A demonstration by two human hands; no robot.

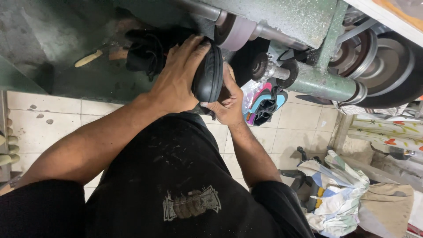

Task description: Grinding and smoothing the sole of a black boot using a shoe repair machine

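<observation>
At the far left edge of the head view, a row of pale rounded knobs lies beside the cream tiled floor. Above it, on the worn green machine bed, rests a small tool with a pale wooden handle, within reach but apart from both hands. Next comes a bundle of black laced material, seemingly the upper of the shoe being worked. The left hand is closed over the top of the black ribbed rubber shoe sole, fingers spread across its back; this grip appears to press the piece upward and steady it. The sole stands on edge, its rim turned toward the pinkish cylindrical grinding wheel mounted on a steel shaft; whether rim and wheel touch cannot be told, since the hand hides the meeting point. The right hand grips the sole from below and behind, thumb side against its rim, so the two hands clamp it between them. Just right of that hand hangs a clear bag of pink, blue and black foam pieces. Further right, a green cast arm carries grey metal pulleys. At lower right, patterned cloths lie heaped over a stool.
</observation>
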